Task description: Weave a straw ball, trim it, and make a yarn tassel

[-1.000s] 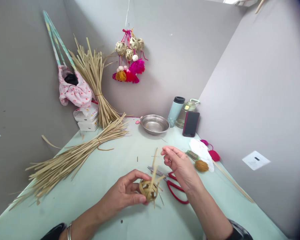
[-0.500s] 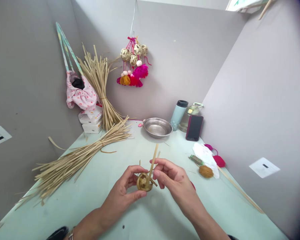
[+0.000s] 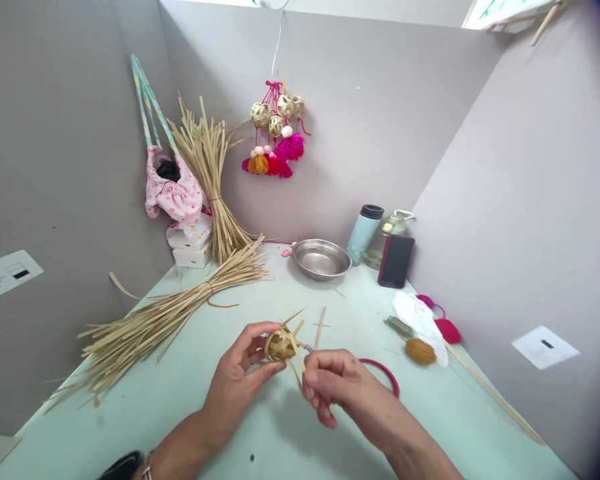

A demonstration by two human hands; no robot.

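Observation:
My left hand [image 3: 240, 383] pinches a small woven straw ball [image 3: 279, 346] between thumb and fingers, just above the pale green table [image 3: 205, 413]. Several loose strip ends stick out of the ball. My right hand [image 3: 333, 387] is closed on one of those strips [image 3: 298, 357], pulling it down and toward me below the ball. Red-handled scissors [image 3: 383, 371] lie on the table partly hidden behind my right hand.
A long bundle of straw strips [image 3: 170, 313] lies at the left, another bundle [image 3: 213, 180] leans in the corner. A steel bowl [image 3: 321, 259], a tumbler [image 3: 364, 233], a phone [image 3: 396, 261], yarn balls [image 3: 420, 351] and a thin stick [image 3: 495, 397] sit at right. Woven balls with tassels [image 3: 275, 133] hang on the wall.
My right hand came from open above the scissors to the ball, took a strip, and drew it downward. The upright strip now points toward me. The view shifted down and left.

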